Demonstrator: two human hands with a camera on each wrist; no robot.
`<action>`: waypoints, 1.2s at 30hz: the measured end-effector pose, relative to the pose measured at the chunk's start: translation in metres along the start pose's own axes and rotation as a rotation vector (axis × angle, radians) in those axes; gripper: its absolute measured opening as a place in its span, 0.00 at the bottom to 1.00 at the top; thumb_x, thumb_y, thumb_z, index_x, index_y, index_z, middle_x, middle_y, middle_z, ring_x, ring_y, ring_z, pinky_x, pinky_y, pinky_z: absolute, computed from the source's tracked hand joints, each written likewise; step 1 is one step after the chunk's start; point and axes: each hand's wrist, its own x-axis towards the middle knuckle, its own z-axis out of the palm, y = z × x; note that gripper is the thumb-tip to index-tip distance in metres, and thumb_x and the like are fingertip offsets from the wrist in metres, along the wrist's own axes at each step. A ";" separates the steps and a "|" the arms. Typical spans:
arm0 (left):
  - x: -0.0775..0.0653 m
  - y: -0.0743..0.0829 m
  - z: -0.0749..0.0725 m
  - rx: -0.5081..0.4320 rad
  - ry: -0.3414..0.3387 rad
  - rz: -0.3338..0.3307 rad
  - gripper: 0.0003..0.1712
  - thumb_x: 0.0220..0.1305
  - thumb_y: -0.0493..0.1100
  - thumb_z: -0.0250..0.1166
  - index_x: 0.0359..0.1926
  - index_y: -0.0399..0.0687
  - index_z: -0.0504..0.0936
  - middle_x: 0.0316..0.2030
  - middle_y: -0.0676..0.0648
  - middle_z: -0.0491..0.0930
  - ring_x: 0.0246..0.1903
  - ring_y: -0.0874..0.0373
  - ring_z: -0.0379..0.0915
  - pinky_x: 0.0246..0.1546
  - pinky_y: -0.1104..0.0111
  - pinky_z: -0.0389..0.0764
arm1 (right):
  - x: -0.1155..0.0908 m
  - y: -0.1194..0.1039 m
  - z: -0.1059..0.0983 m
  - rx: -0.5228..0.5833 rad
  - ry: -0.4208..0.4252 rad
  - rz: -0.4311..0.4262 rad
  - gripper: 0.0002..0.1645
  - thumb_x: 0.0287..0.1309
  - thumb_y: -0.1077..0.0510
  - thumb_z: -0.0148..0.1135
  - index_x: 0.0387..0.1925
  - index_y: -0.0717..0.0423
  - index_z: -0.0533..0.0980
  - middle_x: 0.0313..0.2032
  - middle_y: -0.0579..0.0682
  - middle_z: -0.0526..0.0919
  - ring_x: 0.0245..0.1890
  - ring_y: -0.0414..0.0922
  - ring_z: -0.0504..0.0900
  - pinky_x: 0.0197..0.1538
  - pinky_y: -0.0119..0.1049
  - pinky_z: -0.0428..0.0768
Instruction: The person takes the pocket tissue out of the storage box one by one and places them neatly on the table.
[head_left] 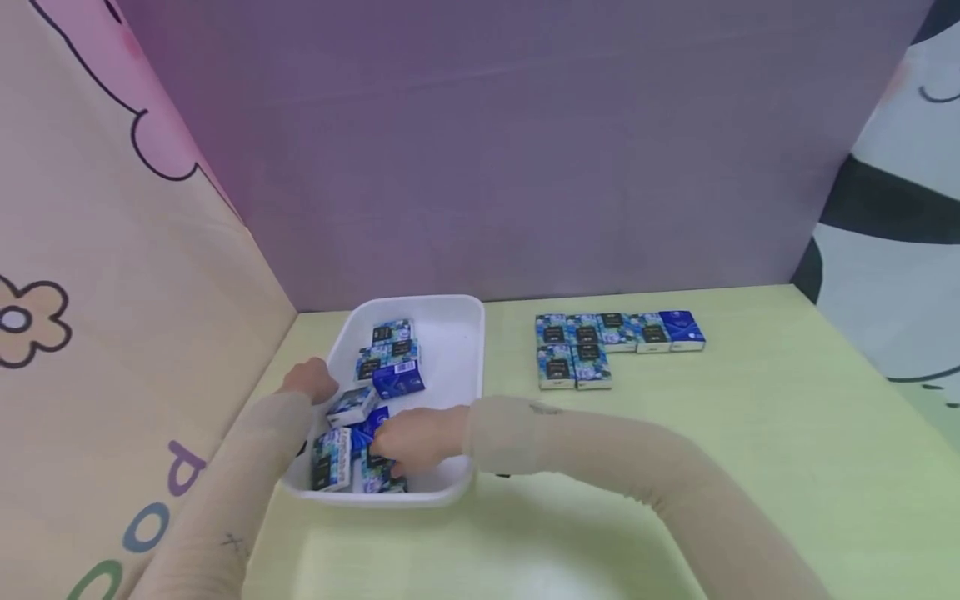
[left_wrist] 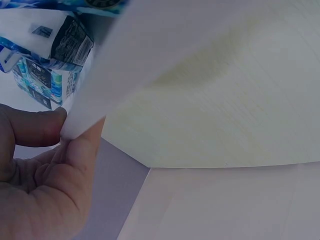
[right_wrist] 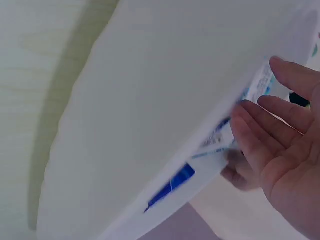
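Note:
A white plastic bin [head_left: 453, 367] holds several small blue floral tissue packs [head_left: 332, 458], some lying tilted over others. At its left wall is my left hand [head_left: 309, 380]. In the left wrist view the thumb and fingers of that hand [left_wrist: 55, 175] pinch the bin's rim [left_wrist: 82, 112], with tissue packs [left_wrist: 42, 75] just beyond. My right hand [head_left: 420, 437] reaches over the near part of the bin, its fingertips down among the packs and partly hiding them. Seen from the right wrist, the hand [right_wrist: 285, 135] has loosely bent, spread fingers and nothing between them.
Right of the bin, a row of tissue packs [head_left: 588, 367] lies side by side on the pale yellow table [head_left: 750, 417], two of them in front of the others. A purple panel [head_left: 525, 167] rises behind the table, and a printed cream panel [head_left: 135, 275] stands close on the left.

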 end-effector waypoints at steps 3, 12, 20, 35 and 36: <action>0.000 0.001 0.000 -0.006 0.003 0.003 0.19 0.53 0.38 0.53 0.43 0.25 0.72 0.35 0.32 0.76 0.33 0.45 0.73 0.36 0.57 0.77 | 0.008 -0.005 0.005 0.000 -0.032 -0.005 0.16 0.55 0.50 0.61 0.46 0.49 0.76 0.40 0.42 0.80 0.38 0.35 0.77 0.46 0.24 0.74; -0.002 0.002 0.000 -0.035 0.000 -0.003 0.19 0.54 0.38 0.53 0.43 0.26 0.72 0.35 0.33 0.77 0.33 0.45 0.74 0.35 0.57 0.78 | 0.020 -0.009 0.017 -0.064 -0.010 -0.033 0.09 0.54 0.56 0.60 0.38 0.49 0.77 0.40 0.43 0.78 0.38 0.37 0.76 0.46 0.25 0.74; -0.003 0.002 0.001 -0.047 0.002 -0.028 0.19 0.55 0.38 0.53 0.45 0.27 0.71 0.36 0.33 0.77 0.33 0.45 0.74 0.34 0.57 0.79 | 0.026 -0.005 0.022 -0.032 -0.036 -0.002 0.22 0.52 0.51 0.63 0.50 0.50 0.75 0.54 0.45 0.74 0.51 0.39 0.74 0.57 0.28 0.70; 0.004 -0.002 0.002 0.003 0.028 0.004 0.18 0.53 0.37 0.52 0.41 0.26 0.73 0.31 0.35 0.76 0.29 0.47 0.71 0.28 0.63 0.74 | 0.031 0.002 0.024 0.028 -0.117 0.013 0.42 0.51 0.50 0.64 0.66 0.50 0.58 0.67 0.42 0.58 0.67 0.38 0.57 0.67 0.27 0.56; 0.004 -0.002 0.002 0.008 0.028 0.007 0.18 0.53 0.37 0.52 0.41 0.26 0.73 0.31 0.36 0.76 0.29 0.47 0.71 0.28 0.63 0.74 | 0.030 0.002 0.024 0.028 -0.119 0.011 0.42 0.51 0.50 0.64 0.66 0.50 0.58 0.67 0.42 0.58 0.67 0.38 0.57 0.67 0.27 0.55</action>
